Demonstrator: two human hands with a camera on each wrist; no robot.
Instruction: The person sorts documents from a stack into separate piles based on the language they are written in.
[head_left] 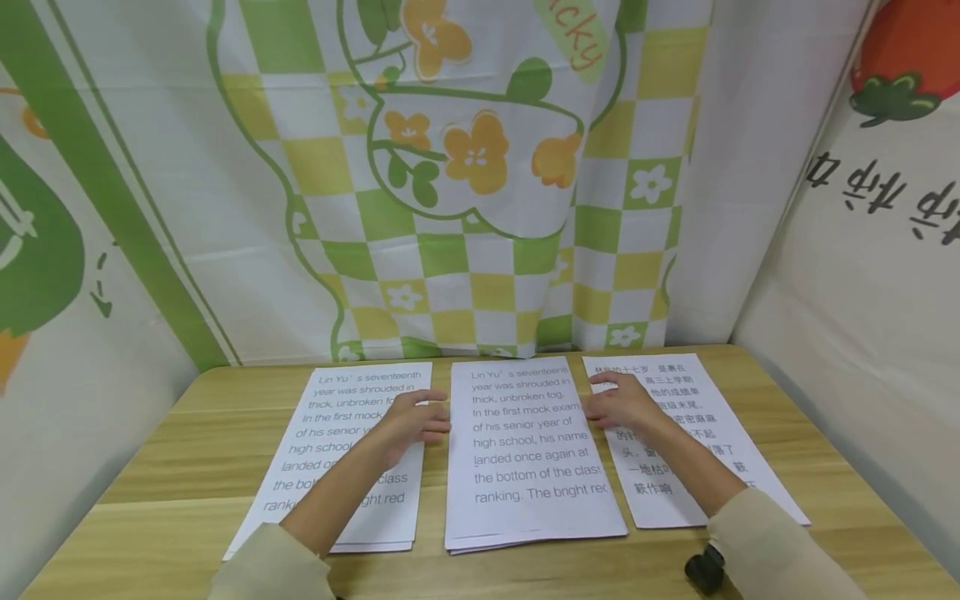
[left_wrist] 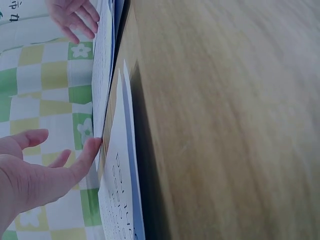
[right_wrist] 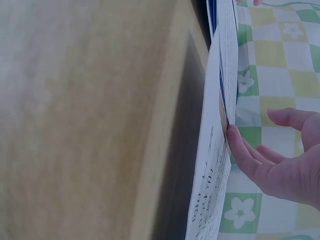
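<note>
Three stacks of printed paper lie side by side on a wooden table. My left hand (head_left: 411,423) reaches over the left stack (head_left: 375,492) of English text, its fingertips at the left edge of the middle stack (head_left: 525,500). From the other side my right hand (head_left: 626,404), above the right stack (head_left: 720,433) of Chinese text, has its fingertips by the middle stack's right edge. In the left wrist view a fingertip (left_wrist: 93,145) touches the sheets' edge. A fingertip (right_wrist: 232,132) does likewise in the right wrist view. Fingers on both hands are relaxed and grip nothing.
The wooden table (head_left: 150,492) ends at a checked, flowered curtain (head_left: 465,275) behind the papers. Printed fabric walls (head_left: 847,275) stand to both sides. A small black object (head_left: 705,571) sits at the right sleeve.
</note>
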